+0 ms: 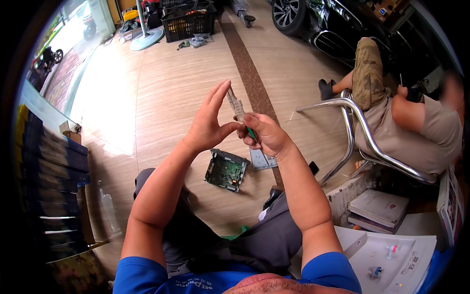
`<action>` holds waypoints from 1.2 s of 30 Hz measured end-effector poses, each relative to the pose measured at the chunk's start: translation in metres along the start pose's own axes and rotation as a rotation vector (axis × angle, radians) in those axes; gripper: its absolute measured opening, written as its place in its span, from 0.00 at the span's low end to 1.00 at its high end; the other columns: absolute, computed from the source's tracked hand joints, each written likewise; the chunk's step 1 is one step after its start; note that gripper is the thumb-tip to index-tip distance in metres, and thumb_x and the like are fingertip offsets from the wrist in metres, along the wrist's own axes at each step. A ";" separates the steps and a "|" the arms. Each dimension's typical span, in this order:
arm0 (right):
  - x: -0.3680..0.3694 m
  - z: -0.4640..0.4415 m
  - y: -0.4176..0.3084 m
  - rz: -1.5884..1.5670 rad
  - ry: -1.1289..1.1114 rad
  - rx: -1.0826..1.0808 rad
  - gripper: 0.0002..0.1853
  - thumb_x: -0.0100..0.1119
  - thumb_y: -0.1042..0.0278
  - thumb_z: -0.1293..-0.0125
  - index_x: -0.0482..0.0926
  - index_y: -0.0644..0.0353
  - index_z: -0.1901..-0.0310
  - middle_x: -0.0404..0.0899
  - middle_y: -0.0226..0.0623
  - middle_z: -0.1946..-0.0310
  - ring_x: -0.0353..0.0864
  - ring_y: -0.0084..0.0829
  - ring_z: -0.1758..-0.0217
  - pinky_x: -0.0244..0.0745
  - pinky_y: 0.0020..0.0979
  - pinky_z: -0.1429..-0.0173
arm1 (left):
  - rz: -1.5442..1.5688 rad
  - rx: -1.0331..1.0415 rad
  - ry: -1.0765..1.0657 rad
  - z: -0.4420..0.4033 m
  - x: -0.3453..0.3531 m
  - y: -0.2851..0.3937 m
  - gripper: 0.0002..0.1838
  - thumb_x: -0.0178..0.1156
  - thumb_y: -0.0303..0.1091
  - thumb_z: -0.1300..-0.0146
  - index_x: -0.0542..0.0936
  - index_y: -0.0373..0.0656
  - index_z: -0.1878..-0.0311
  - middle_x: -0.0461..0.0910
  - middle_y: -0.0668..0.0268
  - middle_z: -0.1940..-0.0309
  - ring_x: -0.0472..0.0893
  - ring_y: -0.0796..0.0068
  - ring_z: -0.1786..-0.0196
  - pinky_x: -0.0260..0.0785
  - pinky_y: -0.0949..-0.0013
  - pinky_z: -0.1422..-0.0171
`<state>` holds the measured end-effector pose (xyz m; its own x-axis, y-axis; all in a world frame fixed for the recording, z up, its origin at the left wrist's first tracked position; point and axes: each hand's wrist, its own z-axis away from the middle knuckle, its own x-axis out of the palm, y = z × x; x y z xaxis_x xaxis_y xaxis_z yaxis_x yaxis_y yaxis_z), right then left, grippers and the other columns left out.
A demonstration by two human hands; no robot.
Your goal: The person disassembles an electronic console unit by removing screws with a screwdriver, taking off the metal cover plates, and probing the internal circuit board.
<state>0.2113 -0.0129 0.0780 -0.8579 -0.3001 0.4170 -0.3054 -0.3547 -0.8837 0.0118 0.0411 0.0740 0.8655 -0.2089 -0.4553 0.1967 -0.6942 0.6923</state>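
Observation:
Raised over the floor, my left hand (208,120) has its fingers stretched up and its thumb apart, touching the edge of a thin pale metal part (235,105). The lower end of that part is pinched in my right hand (267,133), which also holds a tool with a green handle (251,133) and a thin shaft pointing down. Below my hands, an open metal housing with a green circuit board (226,171) lies on the floor. Beside it is a light grey plate (262,159) with small things on it, too small to name.
Another person (411,122) sits at the right in a metal-framed chair (360,117), near a black car (333,29). A white tray (421,245) and books (379,206) are at the lower right. Blue boxes (54,171) stand at left; a black crate (188,24) is at the back.

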 end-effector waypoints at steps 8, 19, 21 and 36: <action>-0.003 0.001 0.004 0.002 -0.020 0.017 0.29 0.60 0.35 0.37 0.78 0.59 0.57 0.79 0.30 0.70 0.72 0.16 0.76 0.58 0.17 0.80 | -0.065 0.040 -0.002 -0.002 0.006 0.005 0.47 0.76 0.28 0.55 0.65 0.47 0.29 0.60 0.47 0.29 0.64 0.44 0.29 0.64 0.55 0.28; -0.001 0.003 0.006 0.065 -0.023 -0.071 0.33 0.56 0.32 0.36 0.79 0.60 0.53 0.79 0.32 0.69 0.72 0.16 0.76 0.58 0.17 0.80 | 0.073 -0.075 0.025 0.002 0.009 0.003 0.44 0.74 0.29 0.50 0.65 0.48 0.28 0.60 0.49 0.29 0.64 0.51 0.27 0.64 0.53 0.29; 0.008 0.005 0.002 0.081 0.028 -0.115 0.29 0.59 0.37 0.34 0.78 0.60 0.54 0.76 0.30 0.69 0.68 0.14 0.78 0.58 0.15 0.79 | 0.216 -0.146 0.035 0.003 0.011 -0.003 0.44 0.71 0.27 0.44 0.60 0.49 0.25 0.59 0.53 0.28 0.63 0.57 0.27 0.66 0.51 0.30; 0.020 0.008 -0.007 0.777 0.381 -0.383 0.42 0.78 0.62 0.46 0.66 0.64 0.31 0.78 0.31 0.66 0.74 0.20 0.62 0.72 0.25 0.56 | 0.865 -0.715 -0.008 0.000 0.007 -0.010 0.40 0.66 0.42 0.36 0.58 0.45 0.26 0.73 0.61 0.45 0.75 0.71 0.45 0.71 0.63 0.44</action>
<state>0.1994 -0.0232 0.0940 -0.9347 0.0032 -0.3554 0.3515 0.1577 -0.9228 0.0162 0.0468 0.0636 0.8366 -0.4356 0.3323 -0.2472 0.2412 0.9385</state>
